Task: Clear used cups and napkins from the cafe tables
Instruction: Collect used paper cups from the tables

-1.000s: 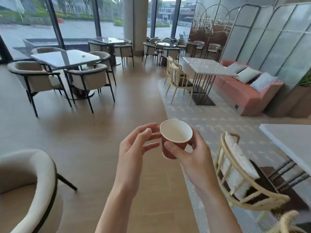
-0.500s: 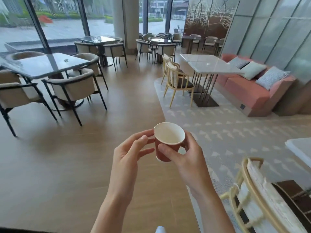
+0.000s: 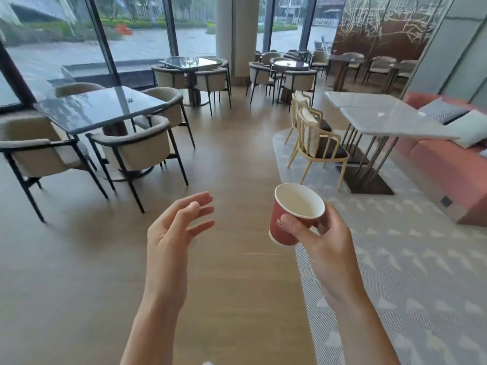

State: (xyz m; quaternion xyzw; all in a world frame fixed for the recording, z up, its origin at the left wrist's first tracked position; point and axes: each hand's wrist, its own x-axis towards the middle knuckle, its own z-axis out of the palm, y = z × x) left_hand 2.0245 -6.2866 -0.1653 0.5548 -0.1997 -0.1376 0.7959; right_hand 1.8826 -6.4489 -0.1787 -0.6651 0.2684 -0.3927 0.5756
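wood floor (image 3: 232, 159) running straight ahead as a wide open lane, bare all the way to the white column (image 3: 231, 35) at the far end. taking the column as the mark: down and left of it, a glass-topped table (image 3: 100, 109) ringed by padded armchairs, the nearest armchair (image 3: 137, 148) with its dark legs right at the left edge of the lane. just left of the column's foot, a second glass table with the same chairs; just right of it, a small round table with more chairs. down and right of the column, a pale patterned rug (image 3: 395, 259) with its curved edge bordering the right side of the lane, a yellow slatted chair (image 3: 316, 143) standing on the rug near that edge, and a white table (image 3: 382, 117) beyond the chair, in front of a pink sofa (image 3: 448, 169).

well below the column, near the bottom of the view, two bare forearms reaching forward over the floor. left hand (image 3: 174, 230) held up loose, fingers spread and slightly bent, holding nothing, well apart from the cup. right hand (image 3: 324, 243) wrapped round a red paper cup (image 3: 292, 214), thumb across the front, fingers behind; cup tilted, mouth leaning toward the left, white inside showing.
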